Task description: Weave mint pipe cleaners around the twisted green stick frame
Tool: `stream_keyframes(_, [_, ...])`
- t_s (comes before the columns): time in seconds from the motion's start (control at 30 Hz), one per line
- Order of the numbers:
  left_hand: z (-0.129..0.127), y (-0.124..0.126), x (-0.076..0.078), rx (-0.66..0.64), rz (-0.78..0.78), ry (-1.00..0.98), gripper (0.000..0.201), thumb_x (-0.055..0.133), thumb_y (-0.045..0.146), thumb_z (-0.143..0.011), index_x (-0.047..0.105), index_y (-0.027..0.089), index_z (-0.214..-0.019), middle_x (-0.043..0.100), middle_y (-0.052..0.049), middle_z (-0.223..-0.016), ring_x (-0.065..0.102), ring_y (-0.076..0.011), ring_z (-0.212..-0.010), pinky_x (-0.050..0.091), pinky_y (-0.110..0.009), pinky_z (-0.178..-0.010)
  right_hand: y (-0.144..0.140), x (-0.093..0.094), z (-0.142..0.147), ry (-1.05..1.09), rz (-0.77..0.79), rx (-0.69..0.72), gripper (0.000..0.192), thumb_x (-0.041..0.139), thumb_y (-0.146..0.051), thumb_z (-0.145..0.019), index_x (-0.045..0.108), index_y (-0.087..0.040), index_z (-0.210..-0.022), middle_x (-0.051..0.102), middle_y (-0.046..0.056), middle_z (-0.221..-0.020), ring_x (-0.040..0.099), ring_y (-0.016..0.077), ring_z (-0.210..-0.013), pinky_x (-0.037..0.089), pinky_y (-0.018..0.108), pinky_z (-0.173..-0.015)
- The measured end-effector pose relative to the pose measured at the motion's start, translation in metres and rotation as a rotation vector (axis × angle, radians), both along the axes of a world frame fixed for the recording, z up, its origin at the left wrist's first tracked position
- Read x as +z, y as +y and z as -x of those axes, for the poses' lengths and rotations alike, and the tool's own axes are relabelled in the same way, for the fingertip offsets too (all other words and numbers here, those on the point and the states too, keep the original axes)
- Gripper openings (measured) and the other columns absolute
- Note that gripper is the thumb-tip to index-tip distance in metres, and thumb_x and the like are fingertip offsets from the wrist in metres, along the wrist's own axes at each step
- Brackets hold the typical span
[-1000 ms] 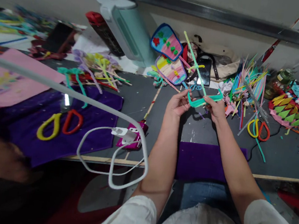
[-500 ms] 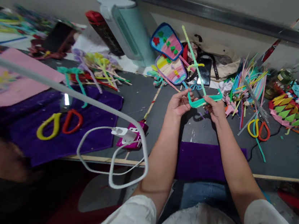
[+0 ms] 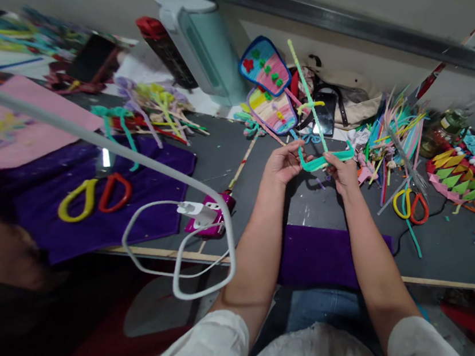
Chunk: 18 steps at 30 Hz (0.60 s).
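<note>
Now tilted slightly leftward of its earlier angle, the teal pipe-cleaner frame [image 3: 321,160] is pinched between left hand [image 3: 283,163] and right hand [image 3: 342,173] above the tabletop [image 3: 222,159]; shaping continues.

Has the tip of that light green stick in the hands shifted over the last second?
Yes. The light green stick has tipped slightly up and left: its tip now sits closer to the blue patterned fan. Both the left hand and right hand grip the teal piece.

Left of the hands, yellow-and-red scissors [image 3: 95,197] lie on purple cloth [image 3: 149,190]. Right of them, a second pair of scissors [image 3: 411,204] rests on the dark tabletop [image 3: 449,250] beside loose pipe cleaners [image 3: 393,130].
</note>
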<state>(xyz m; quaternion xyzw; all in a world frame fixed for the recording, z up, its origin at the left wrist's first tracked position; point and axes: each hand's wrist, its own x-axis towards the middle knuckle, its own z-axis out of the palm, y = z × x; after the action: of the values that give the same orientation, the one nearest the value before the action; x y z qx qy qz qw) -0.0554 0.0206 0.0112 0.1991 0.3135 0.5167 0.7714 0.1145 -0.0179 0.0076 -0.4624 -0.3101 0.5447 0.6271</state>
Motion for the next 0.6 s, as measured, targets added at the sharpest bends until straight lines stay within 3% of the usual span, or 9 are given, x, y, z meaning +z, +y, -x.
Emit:
stream_keyframes(0.33, [-0.008, -0.011, 0.01, 0.022, -0.092, -0.178, 0.043, 0.053, 0.001, -0.085, 0.068, 0.02, -0.12, 0.061, 0.005, -0.064, 0.061, -0.0075, -0.059, 0.056, -0.024, -0.088, -0.001, 0.0, 0.002, 0.1, -0.001, 0.036, 0.035, 0.092, -0.032, -0.053, 0.07, -0.016, -0.075, 0.064, -0.007, -0.061, 0.046, 0.0038, -0.049, 0.037, 0.021, -0.048])
stream_keyframes(0.43, [-0.012, -0.011, 0.01, 0.066, -0.115, -0.201, 0.045, 0.051, 0.0, -0.086, 0.068, 0.021, -0.122, 0.059, 0.006, -0.063, 0.062, -0.0068, -0.06, 0.055, -0.023, -0.088, -0.001, 0.001, 0.003, 0.116, 0.007, 0.038, 0.036, 0.093, -0.032, -0.052, 0.07, -0.016, -0.075, 0.064, -0.008, -0.062, 0.046, 0.0034, -0.049, 0.037, 0.021, -0.048])
stream_keyframes(0.6, [-0.016, -0.008, 0.01, 0.143, -0.109, -0.09, 0.035, 0.066, 0.006, -0.083, 0.071, 0.023, -0.113, 0.056, 0.008, -0.062, 0.063, -0.0076, -0.061, 0.055, -0.026, -0.093, -0.002, 0.003, 0.004, 0.141, 0.015, 0.047, 0.037, 0.093, -0.033, -0.048, 0.07, -0.017, -0.073, 0.063, -0.008, -0.059, 0.045, 0.0043, -0.05, 0.038, 0.021, -0.048])
